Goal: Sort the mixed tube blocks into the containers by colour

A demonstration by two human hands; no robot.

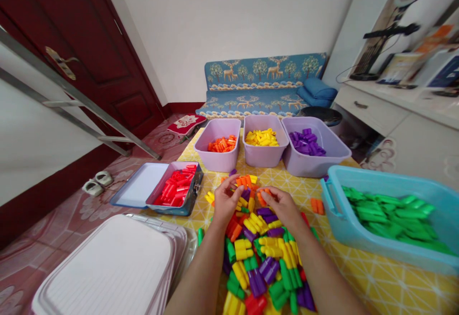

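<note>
A heap of plastic tube-shaped building pieces (258,253) in yellow, green, purple, orange and red covers the table in front of me. At its far side, my left hand (227,200) has its fingers curled, thumb and forefinger closing at an orange piece (245,181). My right hand (285,206) pinches another orange piece (263,196) between thumb and fingers, a little to the right. Purple and yellow pieces lie between and below the two hands. A separate orange piece (317,206) rests on the tablecloth beside the right wrist.
Lilac bins of orange (217,161), yellow (263,155) and purple pieces (306,167) line the table's far edge. A turquoise tub (358,238) of green pieces stands right. An open tin (184,207) with red pieces and stacked white lids (107,267) are left. Beyond is a blue sofa (251,100).
</note>
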